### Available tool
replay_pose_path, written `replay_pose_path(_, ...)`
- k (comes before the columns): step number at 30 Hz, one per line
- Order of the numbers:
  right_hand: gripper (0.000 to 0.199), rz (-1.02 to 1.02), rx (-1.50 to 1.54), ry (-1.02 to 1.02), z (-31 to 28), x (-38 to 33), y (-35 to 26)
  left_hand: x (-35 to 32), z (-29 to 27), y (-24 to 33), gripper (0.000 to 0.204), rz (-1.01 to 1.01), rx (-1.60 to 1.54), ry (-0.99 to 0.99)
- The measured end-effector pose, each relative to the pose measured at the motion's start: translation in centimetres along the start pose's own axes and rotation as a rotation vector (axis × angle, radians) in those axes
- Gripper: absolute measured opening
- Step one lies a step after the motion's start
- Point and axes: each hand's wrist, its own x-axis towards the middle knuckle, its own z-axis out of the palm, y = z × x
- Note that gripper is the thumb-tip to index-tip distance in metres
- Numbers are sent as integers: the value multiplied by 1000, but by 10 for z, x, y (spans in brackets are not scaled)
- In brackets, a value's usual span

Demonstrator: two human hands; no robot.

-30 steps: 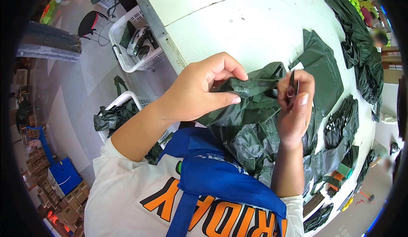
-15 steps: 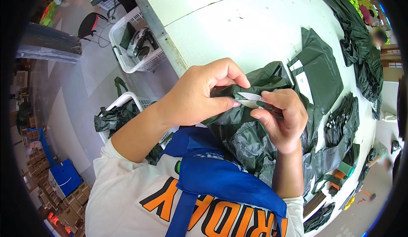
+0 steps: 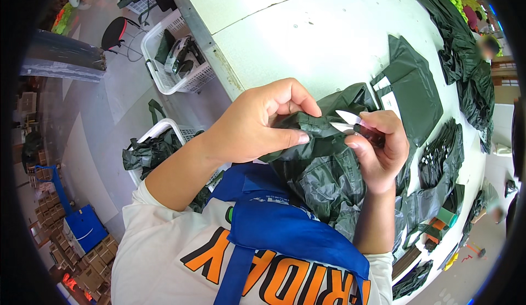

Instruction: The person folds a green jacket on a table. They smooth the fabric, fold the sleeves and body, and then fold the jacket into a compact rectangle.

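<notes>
A crumpled piece of dark green, thin shiny fabric (image 3: 323,173) lies over the table edge in front of me and hangs toward my lap. My left hand (image 3: 263,121) pinches a folded edge of it between thumb and fingers. In my right hand (image 3: 381,146) are small thread snips (image 3: 346,120), gripped between thumb and fingers. Their two pointed blades are spread apart and aim left at the fabric, a short way from my left fingertips. The handles are mostly hidden by my right fingers.
A flat dark green fabric piece with white labels (image 3: 413,91) lies beyond my right hand on the white table (image 3: 263,36). More dark fabric (image 3: 441,151) lies along the right. White plastic baskets (image 3: 189,83) stand on the floor at left, near a round stool (image 3: 113,33).
My right hand and the snips have moved right, away from my left fingertips. The blades are spread wider. My left hand stays nearly in place, still pinching the fabric.
</notes>
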Motion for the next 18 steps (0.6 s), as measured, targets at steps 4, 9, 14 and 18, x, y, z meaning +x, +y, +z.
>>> replay_pose_path(4, 37, -222, -245, -124, -12, 17, -3, 0, 0, 1, 32, -12, -20, -25)
replay_pose_path(9, 36, -252, -204, -233, -18, 26, -2, 1, 1, 0, 31, -19, -33, -46)
replay_pose_path(14, 36, -233, -157, -250, -15, 25, -2, 2, 2, -1, 30, 38, 47, -37)
replay_pose_path(18, 36, -196, -107, -229, -10, 19, -1, 3, 4, -2, 30, 33, -1, -60)
